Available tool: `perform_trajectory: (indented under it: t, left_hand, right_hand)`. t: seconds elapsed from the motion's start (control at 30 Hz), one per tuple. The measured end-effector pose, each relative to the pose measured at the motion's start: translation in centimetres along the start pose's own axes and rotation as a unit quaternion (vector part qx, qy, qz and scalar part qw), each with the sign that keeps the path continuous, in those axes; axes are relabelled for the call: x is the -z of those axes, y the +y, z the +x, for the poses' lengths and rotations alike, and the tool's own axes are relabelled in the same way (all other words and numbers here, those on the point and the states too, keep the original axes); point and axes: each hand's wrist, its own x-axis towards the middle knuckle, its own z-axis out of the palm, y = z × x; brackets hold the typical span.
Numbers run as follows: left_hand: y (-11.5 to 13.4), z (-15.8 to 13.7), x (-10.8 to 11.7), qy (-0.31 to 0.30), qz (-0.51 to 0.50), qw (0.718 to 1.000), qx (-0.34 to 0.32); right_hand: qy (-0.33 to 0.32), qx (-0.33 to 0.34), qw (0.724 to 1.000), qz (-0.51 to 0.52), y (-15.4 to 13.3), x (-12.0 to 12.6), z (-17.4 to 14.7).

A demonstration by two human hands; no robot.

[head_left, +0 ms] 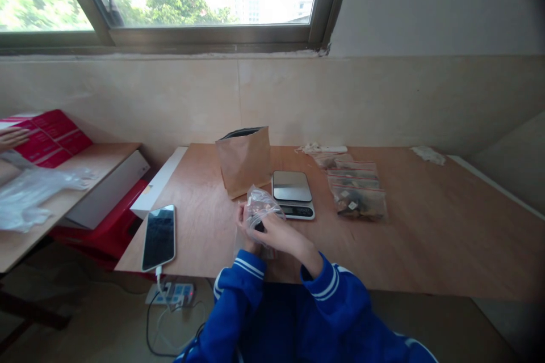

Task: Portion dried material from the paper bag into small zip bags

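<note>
Hands meet over the near edge of a wooden table (426, 238), both closed on a small clear plastic bag (260, 208) held just above the tabletop. The right hand (276, 233) grips the bag from the right and near side, fingers curled around its lower part; the left hand (244, 227) pinches it from the left, mostly hidden behind the bag and the right wrist. What the bag holds is too small to tell. Both arms wear blue sleeves with white stripes at the cuffs.

Just beyond the bag, to the right, sits a small digital scale (293, 194) with a bare steel platform. Left of the scale and farther off stands an upright brown paper pouch (244, 160), its top open. Right of the scale lies a row of filled zip bags with red seals (356, 190), one after another from near to far. A phone (159, 236) lies flat on the left near part of the table, a white cable running from its near end down to a power strip (171, 294) on the floor.

On a separate table at far left, another person's hand (12, 137) rests on a red box (46, 137), with crumpled clear plastic (29, 193) nearer.
</note>
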Motion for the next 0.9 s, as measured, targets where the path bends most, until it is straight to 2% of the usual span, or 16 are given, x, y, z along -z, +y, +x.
perform_trajectory:
  t: [0.2,0.33,0.53,0.73,0.9]
  left_hand:
    - [0.9,0.1,-0.5,0.036,0.013,0.998,-0.042]
    - [0.9,0.0,-0.8,0.055,0.008,0.998,-0.04]
    - [0.5,0.2,-0.9,0.045,0.022,0.998,-0.025]
    - [0.2,0.7,-0.5,0.05,0.042,0.997,-0.028]
    - [0.1,0.5,-0.6,0.03,0.059,0.997,-0.031]
  right_hand:
    - [-0.051,0.013,0.995,0.085,2.9,0.3,0.7]
    - [-0.046,0.011,0.994,0.096,4.3,0.9,1.3]
    - [-0.02,0.02,0.995,0.094,4.2,0.7,1.1]
    - [-0.045,0.022,0.996,0.068,4.5,0.4,0.6]
    - [0.001,-0.003,1.0,0.03,4.5,0.3,0.9]
